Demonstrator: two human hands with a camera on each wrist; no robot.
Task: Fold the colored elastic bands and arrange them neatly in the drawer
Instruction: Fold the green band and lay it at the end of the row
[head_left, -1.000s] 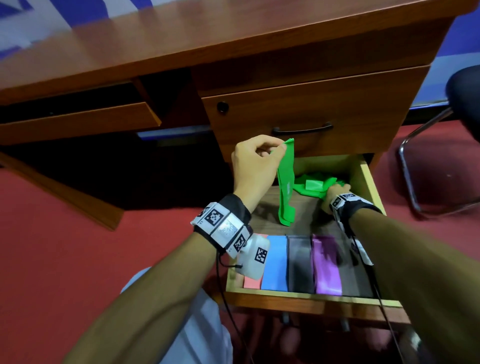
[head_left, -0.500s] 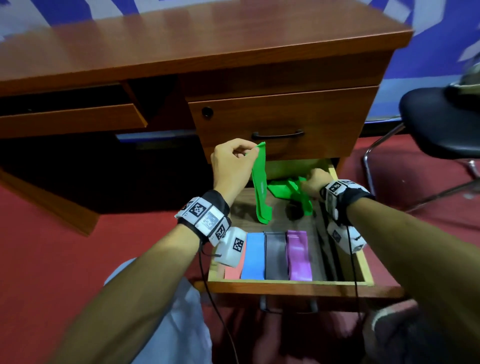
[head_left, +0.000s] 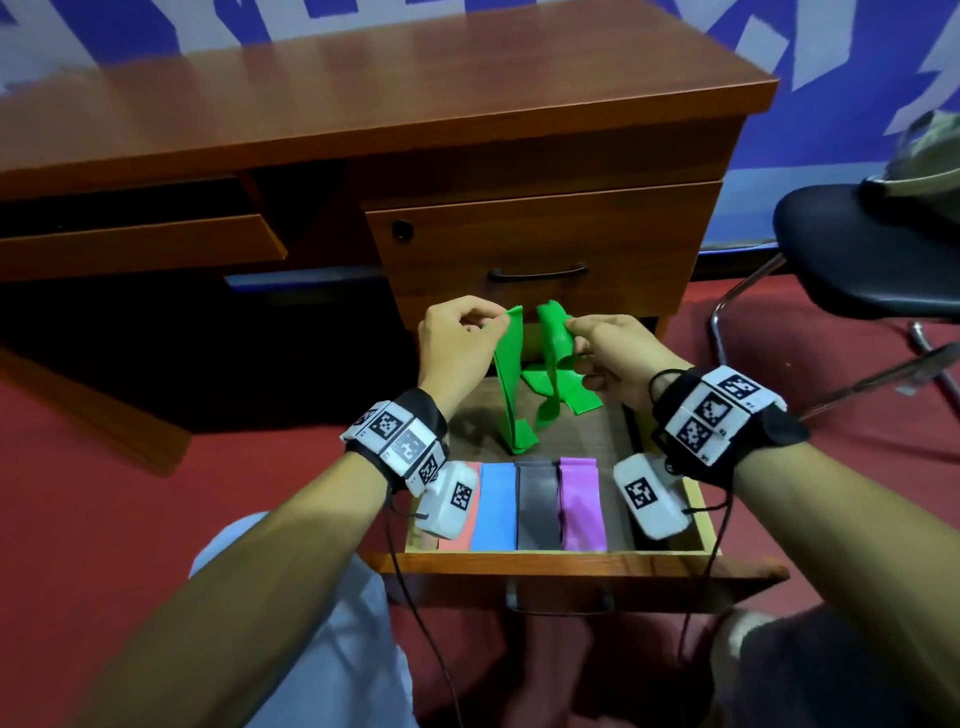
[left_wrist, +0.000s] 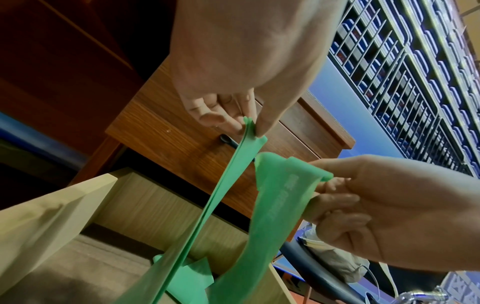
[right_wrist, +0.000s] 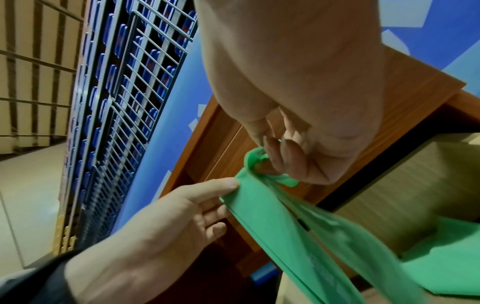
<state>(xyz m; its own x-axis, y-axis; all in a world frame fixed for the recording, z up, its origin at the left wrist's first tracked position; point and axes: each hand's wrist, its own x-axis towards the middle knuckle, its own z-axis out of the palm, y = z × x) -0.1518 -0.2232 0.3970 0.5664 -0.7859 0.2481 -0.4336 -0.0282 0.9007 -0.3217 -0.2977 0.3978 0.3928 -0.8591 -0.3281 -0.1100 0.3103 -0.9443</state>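
I see one bench (head_left: 322, 104) with two drawers on its right side: the upper drawer (head_left: 545, 244) is closed, the lower drawer (head_left: 571, 564) is pulled out below my hands. One dark chair (head_left: 872, 249) stands to the right on the red floor (head_left: 78, 467).

Along the front of the lower drawer I count four folded bands lying flat, side by side and touching: a pink band (head_left: 457, 540) mostly hidden under my left wrist camera, then a blue band (head_left: 496, 506), a grey band (head_left: 537, 506) and a purple band (head_left: 582, 504).

Behind them, at the back of the same drawer, I count one green band (head_left: 511, 384), still unfolded. It is raised above the drawer floor at two points, its loose middle sagging down onto the wood, where part of it lies crumpled.

My left hand (head_left: 457, 343) pinches one end of the green band between thumb and fingers (left_wrist: 226, 121), with that end held flat and upright. My right hand (head_left: 618, 358) grips the other end, its fingers (right_wrist: 283, 156) curled round a bunched fold of it. The two hands are near each other, not touching.
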